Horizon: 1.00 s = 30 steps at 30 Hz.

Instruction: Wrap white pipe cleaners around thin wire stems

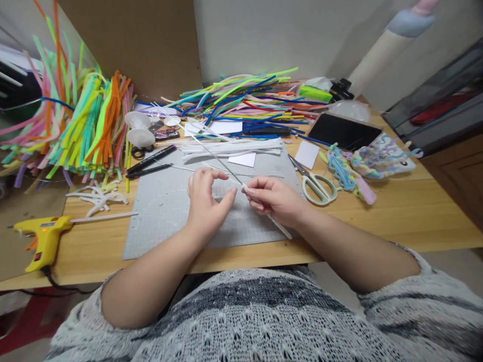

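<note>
Bench [400, 211], near edge: the grey mat [151, 216] lies just inside it, and the tail of a white strip [281, 227] slants down over the mat toward this edge from under the right hand. Near left corner: yellow glue gun [43, 235] on its side, its glue stick [101, 217] reaching the mat's left edge.

Right hand [277, 198], above the mat: thumb and fingers pinch a thin rod [223, 165] near its lower end, where a small white coil [245, 188] is wound around it. The rod slants up and away, toward the bench's far left. Left hand [207, 198], over the mat: released, fingers curved and parted from the thumb, thumb tip just beside the coil; contact cannot be told.

Beyond the mat's left edge: white offcuts [100, 197]. At its right edge: scissors [320, 191], blades pointing away. Farther, two dark pens [151, 161] at the mat's far left corner; a sheaf of white strips [234, 148] along its far edge. Toward the bench's far right corner, a phone [345, 131], dark screen up. Along the far edge: a heap of coloured stems [245, 100].
</note>
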Available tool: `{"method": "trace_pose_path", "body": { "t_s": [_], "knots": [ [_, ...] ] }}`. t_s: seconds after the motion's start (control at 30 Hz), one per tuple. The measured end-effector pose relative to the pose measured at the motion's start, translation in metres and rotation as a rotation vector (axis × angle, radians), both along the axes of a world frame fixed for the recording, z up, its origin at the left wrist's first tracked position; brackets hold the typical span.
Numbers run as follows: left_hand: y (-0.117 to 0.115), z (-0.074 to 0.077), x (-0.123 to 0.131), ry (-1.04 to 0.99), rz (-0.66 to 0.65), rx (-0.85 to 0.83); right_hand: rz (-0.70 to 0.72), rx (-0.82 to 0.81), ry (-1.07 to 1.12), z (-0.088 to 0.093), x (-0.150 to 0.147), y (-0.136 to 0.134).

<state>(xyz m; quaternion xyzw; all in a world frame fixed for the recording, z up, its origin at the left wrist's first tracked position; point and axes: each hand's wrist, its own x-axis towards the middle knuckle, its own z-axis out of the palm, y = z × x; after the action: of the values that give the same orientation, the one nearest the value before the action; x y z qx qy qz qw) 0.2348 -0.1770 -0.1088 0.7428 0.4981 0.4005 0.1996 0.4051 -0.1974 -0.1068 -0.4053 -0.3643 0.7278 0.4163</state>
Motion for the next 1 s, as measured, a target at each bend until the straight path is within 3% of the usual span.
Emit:
{"method": "trace_pose_path", "body": {
  "t_s": [0.13, 0.23, 0.37, 0.6, 0.73, 0.87, 1.0],
  "knots": [
    [0.003, 0.001, -0.002, -0.157, -0.199, -0.263, 0.051, 0.034, -0.043, -0.006, -0.002, -0.001],
    [0.009, 0.0, -0.004, -0.323, -0.21, -0.462, 0.099, -0.011, -0.044, -0.005, -0.002, -0.001],
    [0.014, 0.002, -0.006, -0.413, -0.183, -0.497, 0.2, -0.046, -0.09, -0.004, 0.0, -0.001],
    [0.014, 0.009, -0.009, -0.373, -0.176, -0.649, 0.111, 0.061, -0.184, -0.004, 0.0, -0.004],
    [0.014, 0.011, -0.008, -0.397, -0.25, -0.762, 0.053, 0.148, -0.291, -0.001, -0.002, -0.006],
    [0.015, 0.011, -0.006, -0.394, -0.309, -0.747, 0.104, 0.022, -0.159, -0.002, -0.001, -0.005],
    [0.013, 0.009, -0.005, -0.416, -0.25, -0.704, 0.158, -0.018, -0.075, -0.004, -0.001, -0.003]
  ]
}}
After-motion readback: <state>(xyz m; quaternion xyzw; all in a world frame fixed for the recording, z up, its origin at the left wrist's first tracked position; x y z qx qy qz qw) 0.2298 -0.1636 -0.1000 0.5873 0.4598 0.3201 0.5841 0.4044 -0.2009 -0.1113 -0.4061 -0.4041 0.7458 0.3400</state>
